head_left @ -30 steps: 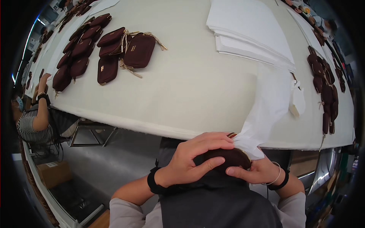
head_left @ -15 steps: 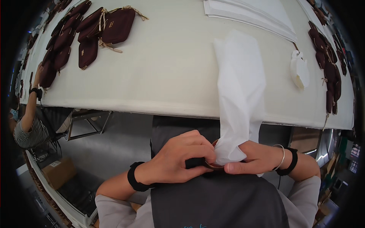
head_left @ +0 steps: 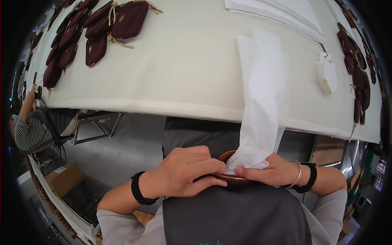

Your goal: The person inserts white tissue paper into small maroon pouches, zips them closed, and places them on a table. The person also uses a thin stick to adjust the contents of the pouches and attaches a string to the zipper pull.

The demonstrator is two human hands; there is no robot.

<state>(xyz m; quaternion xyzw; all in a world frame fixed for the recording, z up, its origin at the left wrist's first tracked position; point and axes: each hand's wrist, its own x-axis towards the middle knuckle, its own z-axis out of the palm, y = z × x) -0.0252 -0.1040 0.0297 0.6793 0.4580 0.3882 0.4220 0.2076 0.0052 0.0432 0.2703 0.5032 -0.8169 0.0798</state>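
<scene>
A dark red zip pouch (head_left: 239, 182) is held low in front of my apron, its toothed zip edges spread apart. My left hand (head_left: 185, 170) is closed on the pouch's left side, fingers at the mouth and thumb along the near edge. A long sheet of white tissue paper (head_left: 261, 98) runs from the table down into the pouch's mouth. My right hand (head_left: 273, 171) pinches the bunched lower end of the paper at the opening, thumb on top. Much of the pouch's body is hidden by my hands.
A pale covered table (head_left: 175, 81) spans the front. Several dark red pouches (head_left: 130, 20) with cords lie at its left, more pouches (head_left: 359, 77) at far right. A stack of white sheets (head_left: 277, 14) and a white tag-like piece (head_left: 326, 73) lie right. Another person (head_left: 34, 130) works at left.
The pouch's mouth is spread wider and shows more. My left hand has shifted slightly left, and the paper's lower end sits further into the opening. The other person's arm has moved.
</scene>
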